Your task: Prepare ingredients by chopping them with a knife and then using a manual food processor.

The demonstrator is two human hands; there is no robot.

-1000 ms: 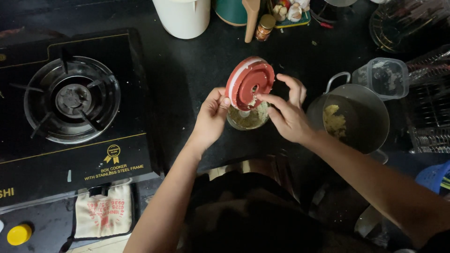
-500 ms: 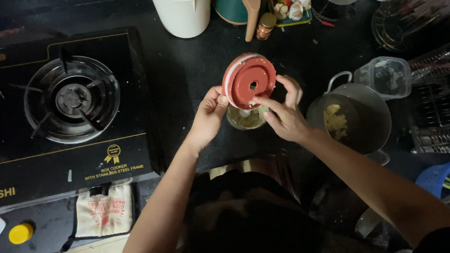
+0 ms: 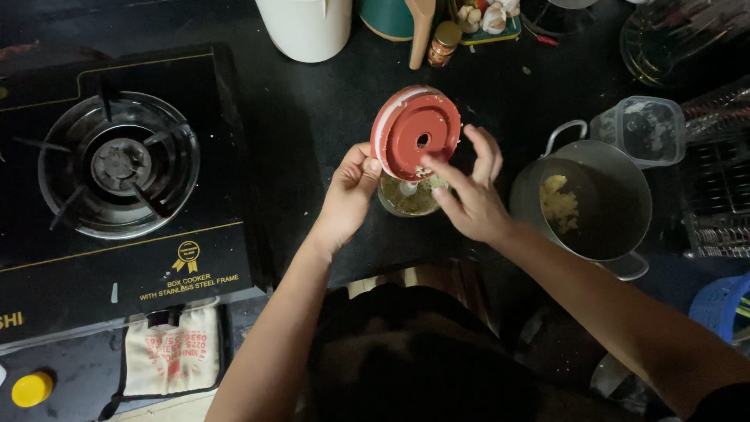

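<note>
**Red lid lifted off a small chopper bowl**

Head view: left hand [image 3: 349, 195] clamped on the rim of the round red lid [image 3: 415, 133], tilted up on edge just above the clear chopper bowl [image 3: 408, 197]. Right hand [image 3: 466, 195] spread open, fingertips brushing the lid's underside, gripping nothing. Bowl on the black counter [image 3: 328, 117], holding pale minced paste. Right of the bowl, a steel pot [image 3: 601, 203] with a yellowish lump; left of it, well apart, the gas burner [image 3: 117, 166].

Lid likely light, rigid plastic, perhaps greasy below; best pinched at the ridged rim. Bowl likely light and easily tipped.
</note>
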